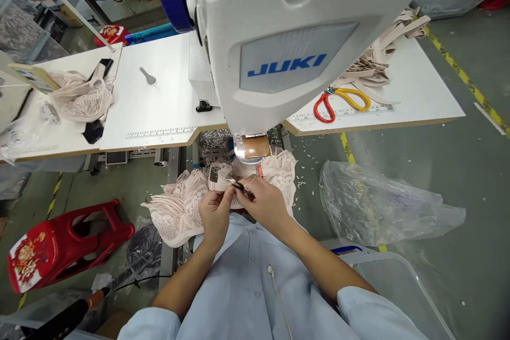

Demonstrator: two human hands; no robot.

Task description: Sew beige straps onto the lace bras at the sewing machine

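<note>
My left hand [215, 217] is closed, pinching the edge of a pale pink strap [217, 183] between thumb and fingertips. The strap belongs to a lace bra [181, 204], whose cups are bunched in my lap to the left. More pink lace [283, 167] spreads out to the right, under my other wrist. My right hand [266, 203] is closed around small dark thread snips [240, 186], their tip touching the strap beside my left thumb. Just beyond both hands is the sewing end [254, 147] of a white JUKI sewing machine [287, 95].
Scissors with red and yellow handles [346, 100] lie on the white table [430, 90], near a heap of beige straps [374, 66]. Another pink bra [85, 98] lies at the left. A red stool [59, 244], a clear plastic bag [382, 207] and a clear bin [398, 276] surround me.
</note>
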